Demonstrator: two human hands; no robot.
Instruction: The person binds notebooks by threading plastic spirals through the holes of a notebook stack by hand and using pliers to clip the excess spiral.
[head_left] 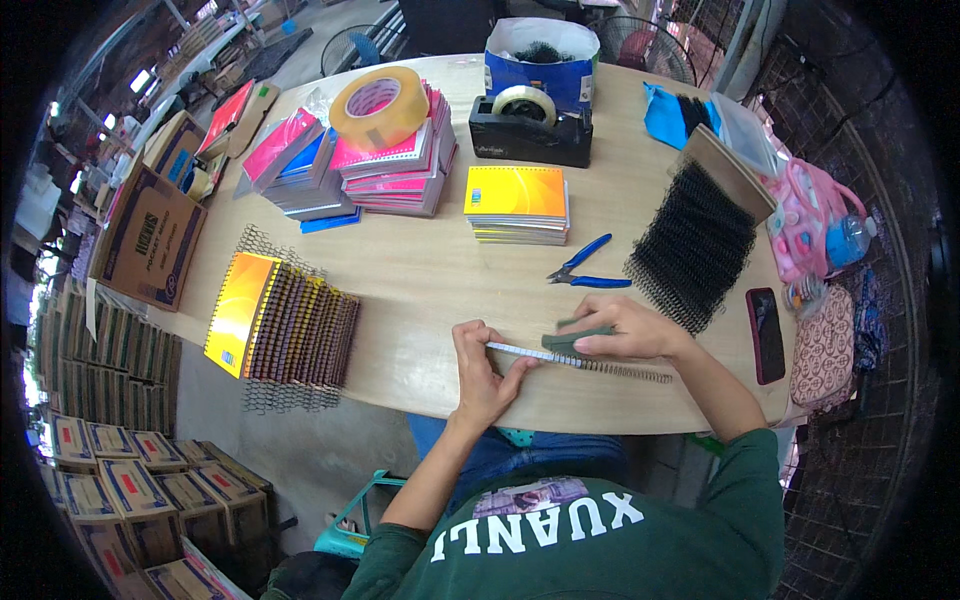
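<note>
A: Where are the hands?

B: At the near edge of a pale wood-grain table (410, 275). The bare left hand (480, 375) pinches the left end of a thin, white-edged notepad (520, 349), its thumb below and fingers above, with only the pad's thickness between them. The notepad stands on edge in front of the person's body.

A: And the right hand?

B: The bare right hand (628, 328) is bent around a dark green, soft-looking folded piece (566, 341), fingers closed on it, and holds it against the notepad's upper edge. I cannot tell its material. A thin dark wire spiral (630, 370) sticks out past the notepad's right end, below that hand.

A: What lies around them?

B: Beyond the right hand are blue-handled metal cutters (590, 270), their jaws parted, and to their right a thick heap of black wire spirals (695, 240) against a brown cardboard piece (730, 175). A dark-screened phone with a reddish case (766, 335) lies farther right. Straight ahead sits a neat stack of yellow-orange notepads (516, 200). At left, a row of spiral-threaded yellow notepads (243, 310) has wire ends jutting from both sides.
</note>
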